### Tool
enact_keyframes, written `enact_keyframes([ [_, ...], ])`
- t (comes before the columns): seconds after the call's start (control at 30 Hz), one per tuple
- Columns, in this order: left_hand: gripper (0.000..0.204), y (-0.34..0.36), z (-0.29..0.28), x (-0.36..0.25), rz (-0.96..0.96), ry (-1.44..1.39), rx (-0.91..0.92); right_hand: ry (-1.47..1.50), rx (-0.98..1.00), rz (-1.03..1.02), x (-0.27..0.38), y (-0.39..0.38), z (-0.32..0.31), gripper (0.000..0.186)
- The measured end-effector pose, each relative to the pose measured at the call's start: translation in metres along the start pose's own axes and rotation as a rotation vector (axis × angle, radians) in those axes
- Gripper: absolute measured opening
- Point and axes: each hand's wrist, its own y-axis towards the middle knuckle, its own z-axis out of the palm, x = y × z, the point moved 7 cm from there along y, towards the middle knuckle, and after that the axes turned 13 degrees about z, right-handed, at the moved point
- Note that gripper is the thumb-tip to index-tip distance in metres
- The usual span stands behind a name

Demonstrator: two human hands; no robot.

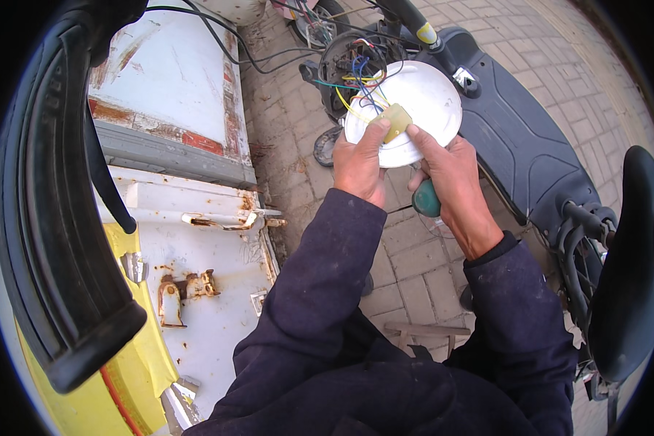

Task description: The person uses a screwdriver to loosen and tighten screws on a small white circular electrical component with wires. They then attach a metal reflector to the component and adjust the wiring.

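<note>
My left hand (356,163) grips the left side of a white round plate-like cover (432,94), its thumb pressed on a small pale yellow block (397,120). Coloured wires (363,87) run from the block into an open dark housing (327,65) behind the cover. My right hand (454,189) holds the cover's lower right, its thumb at the block, with a green bulbous tool handle (426,198) in its fingers below the cover; the rest of the tool is hidden.
A dark scooter (523,131) with a black seat (621,276) stands on brick paving (407,254) at the right. Rusty white metal panels (189,276), yellow material (123,327) and a black padded part (65,218) are at the left. A wheel (312,22) shows beyond the housing.
</note>
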Motion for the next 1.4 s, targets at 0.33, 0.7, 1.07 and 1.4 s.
enact_keyframes([
  [0.33, 0.05, 0.006, -0.007, -0.008, 0.002, 0.013, -0.021, -0.135, 0.082, 0.069, 0.0, -0.005, 0.001, 0.043],
  [0.7, 0.05, 0.013, -0.025, -0.002, -0.178, -0.127, -0.073, -0.208, 0.08, 0.081, 0.009, -0.01, -0.017, 0.046],
  [1.07, 0.053, 0.012, -0.038, -0.01, -0.199, -0.064, -0.141, -0.304, -0.087, 0.316, -0.146, 0.045, -0.11, 0.037],
  [1.4, 0.055, 0.012, -0.039, -0.025, -0.175, -0.104, -0.148, -0.868, -0.496, 0.524, -0.318, 0.035, -0.241, 0.046],
])
